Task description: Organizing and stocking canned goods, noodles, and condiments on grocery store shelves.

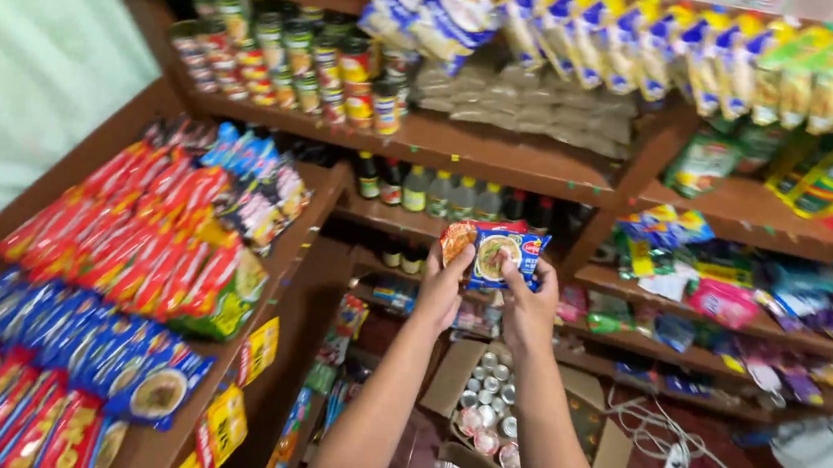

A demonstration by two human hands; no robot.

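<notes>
— what am i seeing on the left wooden shelf [284,253]?
— red noodle packets [136,230] and blue packets [95,346] are lying there in rows.
— and on the corner shelf [503,161]?
— jars [291,62] are standing above, bottles [440,194] are lining the shelf below.

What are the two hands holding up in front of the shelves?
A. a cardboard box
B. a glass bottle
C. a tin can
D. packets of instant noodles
D: the left hand and the right hand together grip flat noodle packets, a blue one in front with a bowl pictured on it and an orange one behind, held up before the wooden shelves.
</notes>
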